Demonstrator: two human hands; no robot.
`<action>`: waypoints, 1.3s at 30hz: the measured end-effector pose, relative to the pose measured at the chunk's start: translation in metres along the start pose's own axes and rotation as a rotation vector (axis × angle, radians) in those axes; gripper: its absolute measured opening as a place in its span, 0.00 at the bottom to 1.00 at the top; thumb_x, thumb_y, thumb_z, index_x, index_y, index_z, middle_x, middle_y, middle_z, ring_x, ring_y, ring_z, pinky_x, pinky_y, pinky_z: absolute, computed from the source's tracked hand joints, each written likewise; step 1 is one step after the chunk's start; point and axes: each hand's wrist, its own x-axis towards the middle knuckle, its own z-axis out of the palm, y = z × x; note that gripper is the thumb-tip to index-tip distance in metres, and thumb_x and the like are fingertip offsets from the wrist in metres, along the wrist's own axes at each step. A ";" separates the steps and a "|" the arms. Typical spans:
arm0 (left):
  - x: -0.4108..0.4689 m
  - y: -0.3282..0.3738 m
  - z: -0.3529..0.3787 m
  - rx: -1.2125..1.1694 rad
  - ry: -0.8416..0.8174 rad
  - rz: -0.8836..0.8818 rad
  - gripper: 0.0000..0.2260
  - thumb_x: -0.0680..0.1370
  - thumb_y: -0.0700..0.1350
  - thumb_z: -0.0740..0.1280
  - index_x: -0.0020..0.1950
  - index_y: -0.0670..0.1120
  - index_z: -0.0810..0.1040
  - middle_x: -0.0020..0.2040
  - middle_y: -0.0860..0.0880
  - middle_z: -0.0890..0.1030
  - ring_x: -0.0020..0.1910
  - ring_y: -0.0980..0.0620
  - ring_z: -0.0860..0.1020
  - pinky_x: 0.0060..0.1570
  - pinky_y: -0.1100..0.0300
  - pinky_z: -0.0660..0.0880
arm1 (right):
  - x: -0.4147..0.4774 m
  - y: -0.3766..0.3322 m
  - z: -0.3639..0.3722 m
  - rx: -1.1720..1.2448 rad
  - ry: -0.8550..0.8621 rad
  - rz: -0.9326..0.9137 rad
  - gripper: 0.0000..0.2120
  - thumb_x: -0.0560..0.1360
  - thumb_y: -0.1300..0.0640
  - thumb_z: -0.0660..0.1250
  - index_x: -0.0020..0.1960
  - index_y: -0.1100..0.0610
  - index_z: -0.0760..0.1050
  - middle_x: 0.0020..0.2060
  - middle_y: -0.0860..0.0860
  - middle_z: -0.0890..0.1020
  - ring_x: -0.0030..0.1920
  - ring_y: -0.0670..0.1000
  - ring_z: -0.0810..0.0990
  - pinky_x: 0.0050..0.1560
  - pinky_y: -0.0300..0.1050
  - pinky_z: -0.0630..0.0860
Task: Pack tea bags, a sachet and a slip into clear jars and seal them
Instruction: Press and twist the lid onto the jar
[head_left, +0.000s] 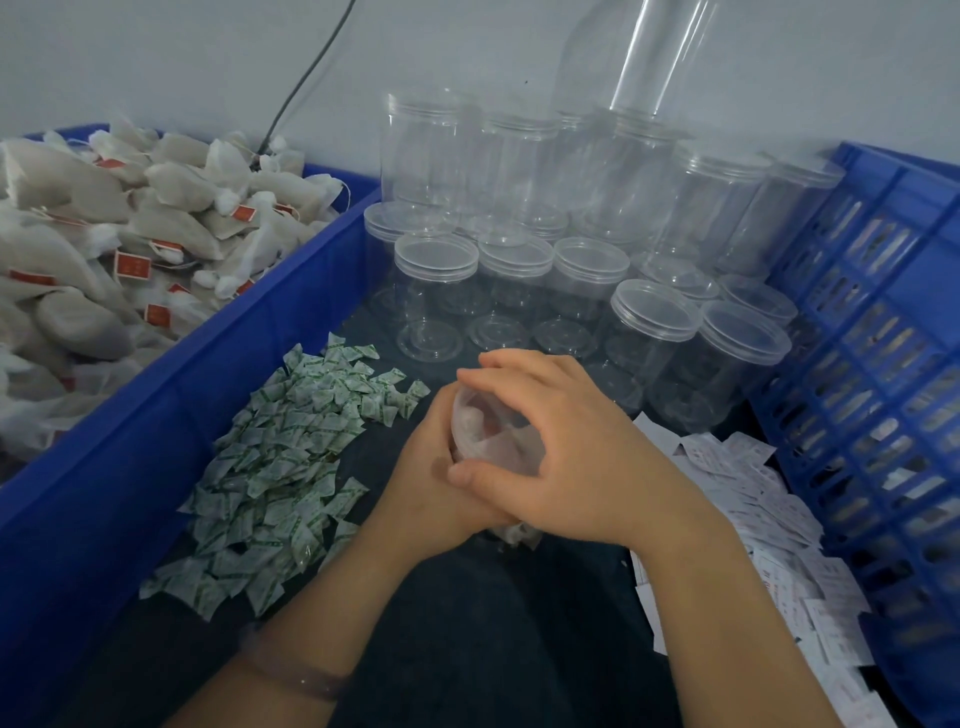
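A black cable (296, 93) drops behind the left blue bin (156, 415), opposite a slotted blue crate (883, 338).

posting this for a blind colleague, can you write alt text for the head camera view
The left hand grips a filled clear plastic jar while the right hand covers its top. Green-printed white sachets lie left, white paper slips right, empty lidded clear jars behind; a blue plastic bin heaped with white tea bags stands far left.
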 end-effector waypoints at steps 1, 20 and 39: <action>0.000 0.000 0.000 -0.004 -0.001 -0.005 0.31 0.60 0.46 0.76 0.61 0.50 0.72 0.54 0.55 0.81 0.53 0.55 0.81 0.48 0.64 0.77 | -0.001 0.002 -0.002 0.031 -0.035 0.001 0.32 0.71 0.42 0.69 0.73 0.43 0.65 0.72 0.39 0.63 0.70 0.42 0.57 0.63 0.31 0.56; 0.002 0.002 -0.007 0.033 0.072 0.021 0.36 0.55 0.53 0.79 0.61 0.53 0.73 0.55 0.53 0.81 0.54 0.55 0.80 0.48 0.63 0.77 | -0.022 -0.002 -0.034 0.047 -0.022 0.236 0.32 0.63 0.24 0.53 0.61 0.39 0.71 0.49 0.37 0.72 0.51 0.39 0.72 0.48 0.38 0.70; 0.004 -0.002 -0.009 -0.007 -0.019 -0.020 0.34 0.60 0.40 0.79 0.65 0.45 0.72 0.58 0.51 0.81 0.57 0.52 0.80 0.52 0.58 0.78 | -0.008 -0.001 -0.012 0.073 0.002 0.164 0.45 0.55 0.22 0.62 0.68 0.38 0.64 0.58 0.37 0.62 0.62 0.40 0.59 0.55 0.36 0.62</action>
